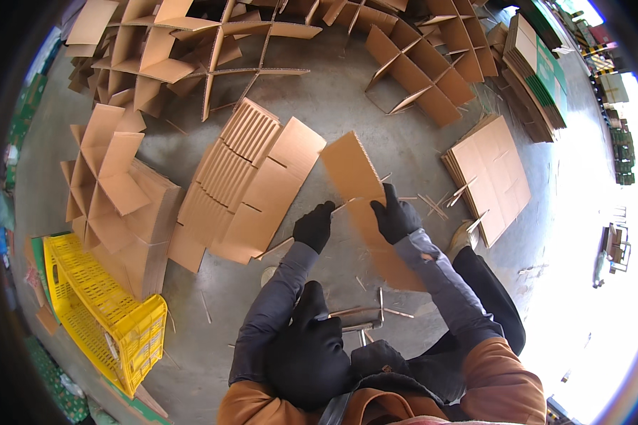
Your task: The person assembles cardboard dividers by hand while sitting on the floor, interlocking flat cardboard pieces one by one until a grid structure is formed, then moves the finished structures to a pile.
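My right hand (397,214), in a black glove, grips the edge of a long brown cardboard sheet (353,170). The sheet slants from upper left to lower right in front of me, above the floor. Beside it, my left hand (313,226), also in a black glove, is closed with its fingertips pinching a thin cardboard strip (343,205) at the sheet's left edge. Whether the strip is still joined to the sheet, I cannot tell. Left of my hands lies a fanned pile of slotted cardboard sheets (259,185), the nearest things to the left hand.
Assembled cardboard divider grids (216,49) spread across the far floor. One grid (106,159) rests on a cardboard stack beside a yellow plastic crate (110,304) at left. Another sheet stack (490,170) lies at right, near my foot (462,239). Thin scraps (432,205) litter the floor.
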